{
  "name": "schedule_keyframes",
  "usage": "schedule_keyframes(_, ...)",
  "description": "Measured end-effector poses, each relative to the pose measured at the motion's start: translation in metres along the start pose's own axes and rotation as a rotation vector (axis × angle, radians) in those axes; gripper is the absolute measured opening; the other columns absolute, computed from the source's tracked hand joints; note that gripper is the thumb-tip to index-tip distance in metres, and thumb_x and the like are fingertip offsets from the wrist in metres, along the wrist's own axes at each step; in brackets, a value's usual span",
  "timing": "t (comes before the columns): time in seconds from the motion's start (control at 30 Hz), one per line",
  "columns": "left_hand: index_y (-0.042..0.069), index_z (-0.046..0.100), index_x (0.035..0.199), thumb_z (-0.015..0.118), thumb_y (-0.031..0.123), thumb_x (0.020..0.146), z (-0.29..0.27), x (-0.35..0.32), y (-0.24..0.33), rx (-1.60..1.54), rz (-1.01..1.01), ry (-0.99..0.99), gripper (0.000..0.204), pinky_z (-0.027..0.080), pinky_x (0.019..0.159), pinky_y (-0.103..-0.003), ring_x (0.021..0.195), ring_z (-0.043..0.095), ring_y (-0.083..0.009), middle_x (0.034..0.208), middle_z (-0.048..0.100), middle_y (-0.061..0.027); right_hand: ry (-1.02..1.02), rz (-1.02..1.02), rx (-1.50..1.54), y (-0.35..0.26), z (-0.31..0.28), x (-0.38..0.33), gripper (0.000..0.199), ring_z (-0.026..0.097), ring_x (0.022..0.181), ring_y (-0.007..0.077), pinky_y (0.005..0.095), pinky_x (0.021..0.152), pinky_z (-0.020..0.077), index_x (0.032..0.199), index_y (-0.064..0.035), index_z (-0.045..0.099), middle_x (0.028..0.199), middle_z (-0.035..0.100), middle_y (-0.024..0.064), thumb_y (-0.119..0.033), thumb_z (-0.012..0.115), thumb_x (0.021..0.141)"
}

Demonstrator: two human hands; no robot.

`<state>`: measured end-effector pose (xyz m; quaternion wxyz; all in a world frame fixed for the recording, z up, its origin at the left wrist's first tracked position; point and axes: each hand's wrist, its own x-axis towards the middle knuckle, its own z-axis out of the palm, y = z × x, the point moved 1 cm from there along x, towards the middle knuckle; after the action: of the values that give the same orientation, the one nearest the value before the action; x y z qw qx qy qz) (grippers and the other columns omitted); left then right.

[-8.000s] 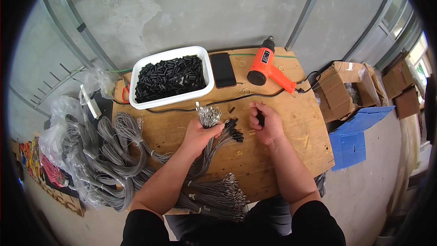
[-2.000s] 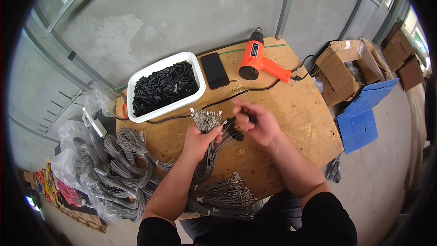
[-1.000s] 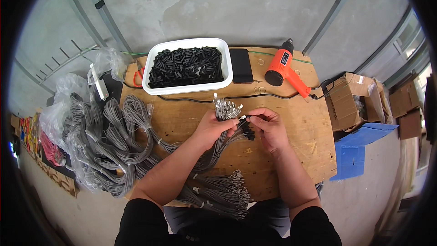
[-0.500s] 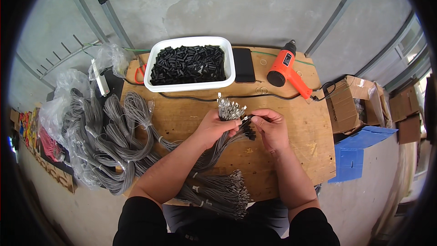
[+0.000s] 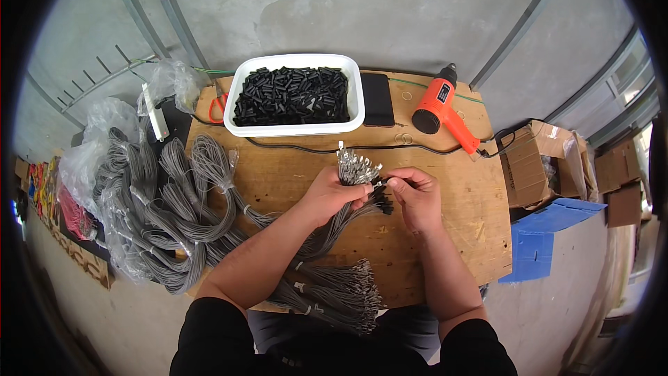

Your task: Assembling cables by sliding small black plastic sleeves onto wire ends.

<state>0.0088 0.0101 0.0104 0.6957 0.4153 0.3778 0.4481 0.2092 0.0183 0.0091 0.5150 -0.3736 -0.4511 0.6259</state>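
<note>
My left hand (image 5: 332, 196) is wrapped round a bundle of grey cables near their ends. Silvery metal terminals (image 5: 356, 166) fan out above its fingers. Beside it, my right hand (image 5: 416, 198) pinches a small black sleeve (image 5: 380, 183) at the tip of one cable, between thumb and forefinger. Several cable ends with black sleeves (image 5: 382, 202) hang below, between the two hands. Behind them stands a white tub (image 5: 296, 129) heaped with short black sleeves (image 5: 289, 94). In front of me, more grey cables with metal ends (image 5: 348, 292) lie at the table's near edge.
Coiled grey cable bundles (image 5: 174, 216) cover the table's left side. An orange heat gun (image 5: 442, 108) lies at the back right, its black cord (image 5: 313, 148) crossing behind my hands. A dark flat phone-like slab (image 5: 378, 99) and red-handled pliers (image 5: 217, 108) flank the tub. Cardboard boxes (image 5: 522, 174) stand right.
My right fingers have shifted very slightly at the pinched cable end. The whole view has moved a little; both hands keep their grip.
</note>
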Motion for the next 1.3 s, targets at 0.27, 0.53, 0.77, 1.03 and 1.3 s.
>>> schedule_keyframes(0.27,0.001,0.064,0.086,0.07,0.007,0.09,0.0,0.0,-0.001,0.04,0.016,-0.018,0.009,0.044,0.057,-0.026,0.063,0.056,-0.0104,0.073,0.062,-0.0024,-0.009,0.011,-0.017,0.0,0.0,0.0,0.013,0.051,0.065,0.0014,0.0165,0.055,0.0372,0.103,0.0002,0.072,0.083,0.067,-0.0011,-0.002,0.071,0.091)
schedule_keyframes(0.53,0.0,0.067,0.091,0.07,0.008,0.091,-0.001,0.002,-0.006,0.01,0.02,0.022,0.009,0.049,0.061,-0.026,0.066,0.059,-0.0103,0.078,0.065,-0.0046,0.075,-0.012,-0.034,-0.001,-0.003,0.004,0.01,0.044,0.058,0.0032,0.0182,0.051,0.0322,0.1,0.0013,0.069,0.079,0.066,0.0017,0.0,0.069,0.091)
schedule_keyframes(0.77,-0.001,0.066,0.089,0.07,0.008,0.091,-0.002,0.001,-0.006,0.059,0.02,0.037,0.01,0.05,0.061,-0.026,0.066,0.06,-0.0103,0.078,0.065,-0.005,-0.03,0.278,0.295,-0.008,-0.009,0.005,0.018,0.044,0.056,0.0058,0.0189,0.047,0.0301,0.102,0.0012,0.067,0.083,0.069,0.0066,-0.016,0.066,0.097)
schedule_keyframes(1.03,0.0,0.065,0.087,0.07,0.008,0.09,-0.001,0.003,-0.007,0.065,0.037,0.009,0.01,0.049,0.059,-0.026,0.065,0.059,-0.0102,0.076,0.065,-0.0047,-0.07,0.284,0.288,0.0,-0.009,0.006,0.017,0.042,0.055,0.0054,0.0187,0.046,0.0287,0.1,0.001,0.067,0.082,0.068,0.0059,-0.016,0.066,0.097)
schedule_keyframes(1.3,-0.001,0.068,0.091,0.07,0.008,0.09,-0.003,0.004,-0.011,0.085,0.033,0.015,0.009,0.051,0.062,-0.025,0.068,0.061,-0.01,0.078,0.067,-0.0047,-0.082,0.28,0.224,-0.001,-0.007,0.005,0.015,0.042,0.055,0.0047,0.0189,0.047,0.0288,0.099,0.0003,0.067,0.081,0.067,0.0054,-0.014,0.066,0.097)
